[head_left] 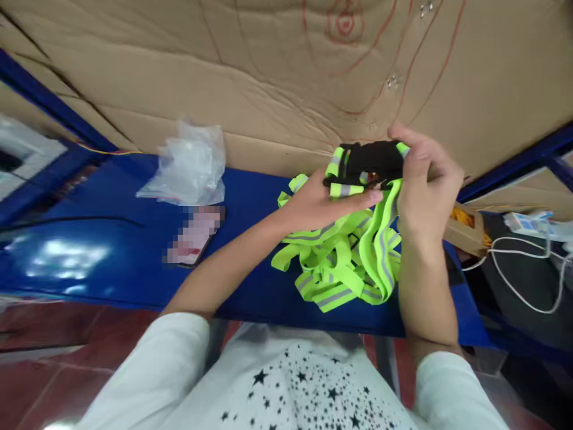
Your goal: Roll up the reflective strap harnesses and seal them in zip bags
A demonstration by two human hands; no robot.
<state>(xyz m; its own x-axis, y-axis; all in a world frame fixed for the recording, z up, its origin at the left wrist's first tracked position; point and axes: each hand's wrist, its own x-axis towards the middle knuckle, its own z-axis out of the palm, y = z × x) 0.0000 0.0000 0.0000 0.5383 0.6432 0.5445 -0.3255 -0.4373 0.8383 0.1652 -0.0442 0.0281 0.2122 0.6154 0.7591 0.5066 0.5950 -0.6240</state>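
Observation:
Between my two hands, above the blue table, is a black fabric piece (373, 160) joined to neon-yellow straps with grey reflective stripes. My left hand (316, 203) grips its left end from below, thumb along the lower edge. At the right end, my right hand (425, 173) has its fingers bent around the black piece and a yellow strap. The rest of the reflective straps (340, 263) hang down and lie in a loose, tangled heap on the table under my hands. Fingers behind the black piece are hidden.
On the blue table (120, 239) lie a clear plastic bag (192, 164) and a phone (197, 236), left of my arm. Cardboard (268, 77) with red drawn lines stands behind. At right are a small cardboard box (468, 230) and a white cable (514, 280).

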